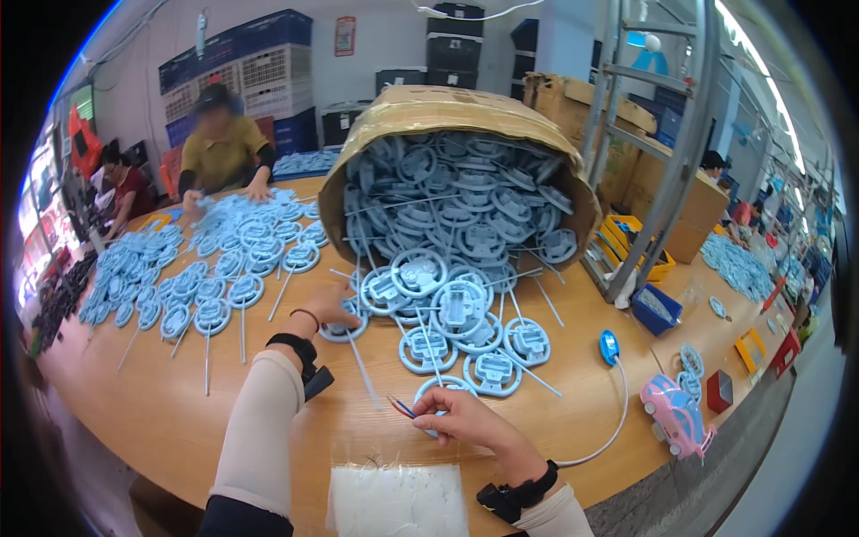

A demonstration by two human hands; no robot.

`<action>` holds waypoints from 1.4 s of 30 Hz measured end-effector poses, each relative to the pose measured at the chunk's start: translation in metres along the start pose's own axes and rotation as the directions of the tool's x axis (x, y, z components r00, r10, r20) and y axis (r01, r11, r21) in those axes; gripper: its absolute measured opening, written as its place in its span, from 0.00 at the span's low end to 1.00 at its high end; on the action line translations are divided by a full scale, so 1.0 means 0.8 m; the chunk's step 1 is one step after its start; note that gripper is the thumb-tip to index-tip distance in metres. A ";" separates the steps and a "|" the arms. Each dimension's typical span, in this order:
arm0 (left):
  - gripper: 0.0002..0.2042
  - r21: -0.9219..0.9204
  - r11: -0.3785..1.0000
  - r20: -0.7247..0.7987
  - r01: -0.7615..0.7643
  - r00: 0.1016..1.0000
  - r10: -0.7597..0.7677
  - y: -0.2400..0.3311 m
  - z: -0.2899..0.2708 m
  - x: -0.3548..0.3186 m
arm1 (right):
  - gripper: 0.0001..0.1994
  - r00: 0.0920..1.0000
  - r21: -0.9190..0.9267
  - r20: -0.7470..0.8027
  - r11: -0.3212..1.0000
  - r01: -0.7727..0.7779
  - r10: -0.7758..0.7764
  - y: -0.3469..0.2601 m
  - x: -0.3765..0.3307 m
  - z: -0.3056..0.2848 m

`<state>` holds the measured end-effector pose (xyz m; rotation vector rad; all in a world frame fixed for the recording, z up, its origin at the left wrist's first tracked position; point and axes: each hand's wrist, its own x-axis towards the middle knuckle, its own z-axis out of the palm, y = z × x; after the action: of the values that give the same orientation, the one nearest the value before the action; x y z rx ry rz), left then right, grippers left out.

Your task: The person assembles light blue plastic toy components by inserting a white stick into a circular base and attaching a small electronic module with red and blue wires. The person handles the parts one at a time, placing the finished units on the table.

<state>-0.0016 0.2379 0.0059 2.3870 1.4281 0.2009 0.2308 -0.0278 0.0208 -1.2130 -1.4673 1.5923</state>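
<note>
My left hand (333, 306) is closed on the edge of a light blue plastic steering wheel (338, 333). A pale rod, blurred, runs from that wheel toward the table's near side. Between the thumb and fingers of my right hand (458, 417) are pinched thin red and blue wires (402, 408), their tips pointing left. A blue wheel (445, 385) lies just behind the right hand, partly covered by it. More wheels with rods, such as one with a boxy hub (492, 372), lie heaped before a large cardboard box (456, 100) tipped toward me and full of them.
A white pad (398, 501) lies at the table's near edge. To the right are a blue device on a cable (609, 347), a pink toy car (673, 416), a blue bin (656, 309) and a metal frame (667, 179). Across the table, a person (219, 148) handles another wheel pile (242, 233).
</note>
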 end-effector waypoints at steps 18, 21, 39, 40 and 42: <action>0.15 -0.984 0.124 0.122 0.127 0.991 -0.048 0.011 0.029 -0.273 | 0.33 0.993 0.029 0.114 1.000 0.005 -0.008 -0.025 -0.021 0.042; 0.13 -0.988 0.142 0.054 0.066 0.995 -0.089 0.051 0.040 -0.286 | 0.39 0.997 0.027 0.077 0.999 0.028 -0.030 -0.029 -0.020 0.043; 0.13 -0.995 0.053 0.087 0.089 0.996 -0.037 0.127 0.072 -0.264 | 0.19 0.997 -0.062 0.069 0.997 0.037 -0.033 -0.008 -0.011 0.014; 0.12 -0.996 0.035 0.081 0.083 0.995 -0.059 0.119 0.076 -0.265 | 0.18 0.997 -0.080 0.061 0.995 0.052 -0.047 -0.006 -0.005 0.016; 0.11 -0.998 0.028 0.060 0.062 0.996 -0.063 0.107 0.079 -0.267 | 0.18 0.986 -0.074 0.117 0.989 0.127 -0.118 -0.007 -0.001 0.021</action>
<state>-0.0150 0.0002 -0.0095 1.0192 0.7731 0.8737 0.2146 -0.0342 0.0255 -1.0700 -1.6592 1.5526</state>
